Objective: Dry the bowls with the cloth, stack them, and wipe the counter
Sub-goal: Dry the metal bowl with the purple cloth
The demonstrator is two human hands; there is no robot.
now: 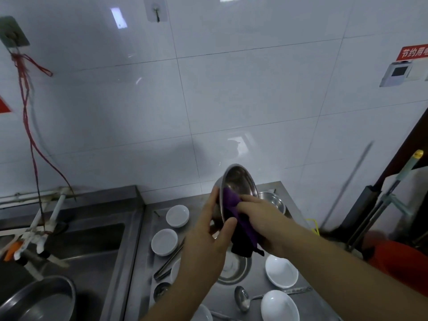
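Observation:
My left hand (208, 237) grips a steel bowl (238, 181) by its rim, holding it tilted on edge above the counter with its inside facing right. My right hand (261, 218) holds a purple and black cloth (240, 228) and presses it inside the bowl's lower part; the cloth's end hangs down below. Several white bowls lie apart on the steel counter (143, 265), among them a far one (177, 215), a middle one (164, 242) and a near right one (281, 271). Two more steel bowls, one at the back (273, 202) and one under my hands (234, 269), sit on the counter.
A sink (88, 246) with a tap (34, 235) lies to the left, with a large metal pan (39, 300) at its near corner. Tongs (166, 262) and a ladle (242, 297) lie among the bowls. Mop handles (393, 188) lean at the right beside the tiled wall.

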